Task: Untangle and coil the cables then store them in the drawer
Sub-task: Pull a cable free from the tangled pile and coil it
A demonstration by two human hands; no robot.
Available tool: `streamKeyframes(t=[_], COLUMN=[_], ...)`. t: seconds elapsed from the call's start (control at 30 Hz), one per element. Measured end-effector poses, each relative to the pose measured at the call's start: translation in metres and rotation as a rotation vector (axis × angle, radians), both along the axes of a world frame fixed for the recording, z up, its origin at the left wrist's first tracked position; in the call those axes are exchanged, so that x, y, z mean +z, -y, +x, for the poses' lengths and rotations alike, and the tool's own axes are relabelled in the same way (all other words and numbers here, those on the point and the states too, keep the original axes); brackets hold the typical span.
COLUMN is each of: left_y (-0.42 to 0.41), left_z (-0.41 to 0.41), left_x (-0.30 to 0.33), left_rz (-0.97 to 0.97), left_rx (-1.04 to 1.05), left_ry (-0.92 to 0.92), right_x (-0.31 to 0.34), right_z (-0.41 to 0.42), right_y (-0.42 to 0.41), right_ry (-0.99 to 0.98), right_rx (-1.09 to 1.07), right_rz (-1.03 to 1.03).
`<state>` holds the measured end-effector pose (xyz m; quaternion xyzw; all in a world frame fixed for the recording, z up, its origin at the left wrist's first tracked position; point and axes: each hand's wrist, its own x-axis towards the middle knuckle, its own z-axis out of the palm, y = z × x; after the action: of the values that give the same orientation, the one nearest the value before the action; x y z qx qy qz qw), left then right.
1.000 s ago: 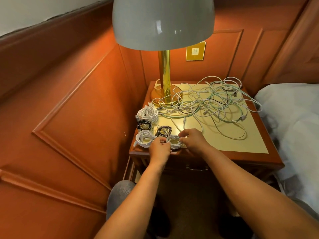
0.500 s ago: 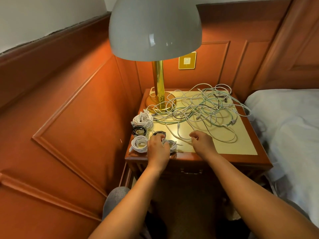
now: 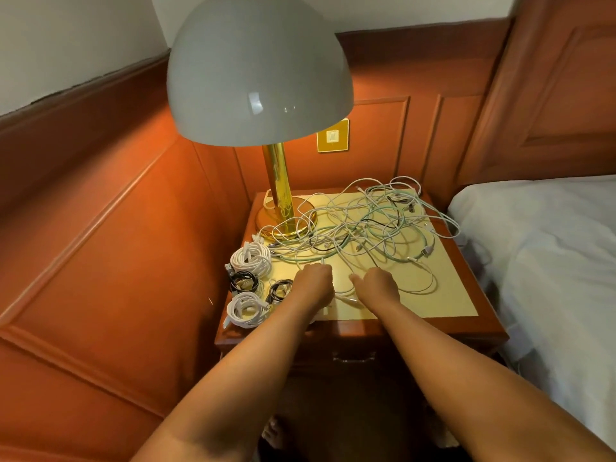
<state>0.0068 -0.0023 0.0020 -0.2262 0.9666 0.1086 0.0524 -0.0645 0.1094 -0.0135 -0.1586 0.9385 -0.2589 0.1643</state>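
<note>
**Hands at the near edge of the cable tangle**

I see both hands over the surface [image 3: 443, 305], a wooden nightstand with a smooth pale-yellow inlay framed in glossy reddish wood. My left hand [image 3: 313, 283] is knuckles up with the fingers curled under; a thin white cable runs out from beneath it, but I cannot tell whether the fingers actually hold it. My right hand [image 3: 378, 286] lies just beside it, fingers also bent downward at a white cable looping on the inlay; its grip is hidden too.

The tangle [image 3: 363, 225] of thin white and pale-green cables, with a few dark strands, sprawls in loose loops across the far half of the surface, some of it draped over the lamp's [image 3: 276, 208] round brass base. The lamp has a polished brass stem and a smooth grey dome shade.

Along the left edge sit finished coils: a thick white coil [image 3: 251, 258] at the back, a black coil [image 3: 243, 281] in front of it, another white coil [image 3: 246, 308] nearest me, and a small black coil [image 3: 280, 290] touching my left wrist.

The drawer [image 3: 353, 356], with a slim metal handle, is closed beneath the front edge. A bed [image 3: 540, 255] with wrinkled white linen stands to the right.
</note>
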Motion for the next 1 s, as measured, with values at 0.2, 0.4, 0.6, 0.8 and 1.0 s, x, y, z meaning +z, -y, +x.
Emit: streamKeyframes(t=[0.2, 0.4, 0.6, 0.8, 1.0], left_y=[0.007, 0.01, -0.009, -0.043, -0.071], left_z=[-0.018, -0.014, -0.017, -0.007, 0.004], left_x=[-0.003, 0.008, 0.05, 0.096, 0.095], left_rz=[0.105, 0.354, 0.487, 1.389, 1.473], left_rx=[0.029, -0.002, 0.292, 0.56, 0.546], left_ry=[0.083, -0.216, -0.624, -0.253, -0.229], right_x=[-0.003, 0.039, 0.087, 0.099, 0.101], right_z=[-0.016, -0.03, -0.019, 0.011, 0.028], right_y=[0.023, 0.007, -0.023, -0.06, -0.084], right_ry=[0.178, 0.373, 0.116, -0.038, -0.007], right_rx=[-0.168, -0.321, -0.149, -0.126, -0.316], right_rz=[-0.2, -0.961, -0.971, -1.041, -1.206])
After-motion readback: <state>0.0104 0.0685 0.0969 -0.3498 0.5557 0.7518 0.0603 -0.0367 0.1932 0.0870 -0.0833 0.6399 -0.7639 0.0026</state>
